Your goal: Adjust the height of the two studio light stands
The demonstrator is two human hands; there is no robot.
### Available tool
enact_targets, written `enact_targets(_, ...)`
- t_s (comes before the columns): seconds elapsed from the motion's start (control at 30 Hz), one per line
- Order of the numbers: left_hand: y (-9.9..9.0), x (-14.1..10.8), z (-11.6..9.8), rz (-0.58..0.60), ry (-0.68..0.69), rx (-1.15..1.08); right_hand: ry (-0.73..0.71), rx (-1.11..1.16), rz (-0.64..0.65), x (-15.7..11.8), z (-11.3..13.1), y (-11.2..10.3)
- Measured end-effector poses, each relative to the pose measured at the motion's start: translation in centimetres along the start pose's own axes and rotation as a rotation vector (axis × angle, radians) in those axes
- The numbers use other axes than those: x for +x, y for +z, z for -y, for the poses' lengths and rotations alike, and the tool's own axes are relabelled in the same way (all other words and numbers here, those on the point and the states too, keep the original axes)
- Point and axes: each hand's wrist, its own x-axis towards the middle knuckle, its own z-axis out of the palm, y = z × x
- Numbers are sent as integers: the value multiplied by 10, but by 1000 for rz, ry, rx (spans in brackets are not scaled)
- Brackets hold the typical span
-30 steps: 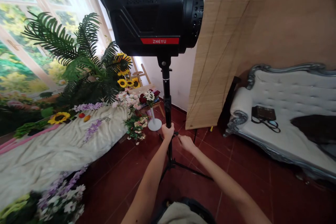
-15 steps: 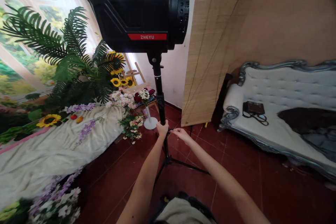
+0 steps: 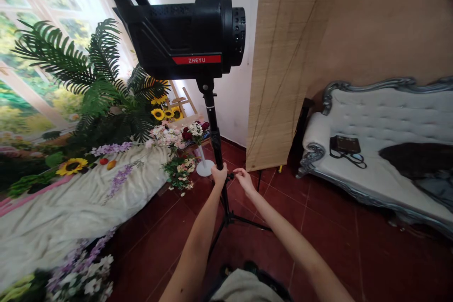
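Note:
A black studio light [image 3: 180,37] with a red ZHEYU label sits on top of a black light stand [image 3: 215,144]. My left hand [image 3: 220,175] is wrapped round the stand's pole, below the middle section. Just right of it, a small dark clamp knob [image 3: 230,176] sticks out from the stand. My right hand [image 3: 245,181] is beside this knob, its fingers bent and apart, with a small gap between fingertips and knob. The stand's tripod legs [image 3: 247,222] spread over the floor beneath my hands.
On the left, a cream cloth [image 3: 134,198] carries artificial flowers and fruit, with a palm plant [image 3: 102,75] behind. A bamboo blind [image 3: 279,66] hangs past the stand. A white tufted sofa [image 3: 389,118] with a dark bag [image 3: 345,144] stands right on red tiles [image 3: 318,245].
My right hand's fingers have come off the knob and spread slightly. The studio light appears lower and a little smaller in view; the camera view has also shifted. My left hand keeps its grip.

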Motion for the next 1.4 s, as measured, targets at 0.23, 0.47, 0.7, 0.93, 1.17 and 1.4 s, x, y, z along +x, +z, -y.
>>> enact_targets(0.23, -1, 0, -1, 3, 5, 9, -14, 128, 82, 5, 37, 10)
enact_targets(0.47, -3, 2, 1, 67, 0, 6, -533, -105, 324, 16, 129, 79)
enact_targets(0.7, -8, 1, -3, 51, -39, -6, -582, -167, 677, 14, 156, 100)
enact_targets(0.93, -11, 7, 2, 63, 29, 33, -642, -296, 464, 17, 136, 119)
enact_targets(1.17, -32, -9, 8, 139, 136, -8, -703, -332, 526, 26, 128, 112)
enact_targets(1.4, -35, -12, 27, 236, 67, -78, -620, -421, 464, 19, 96, 101)
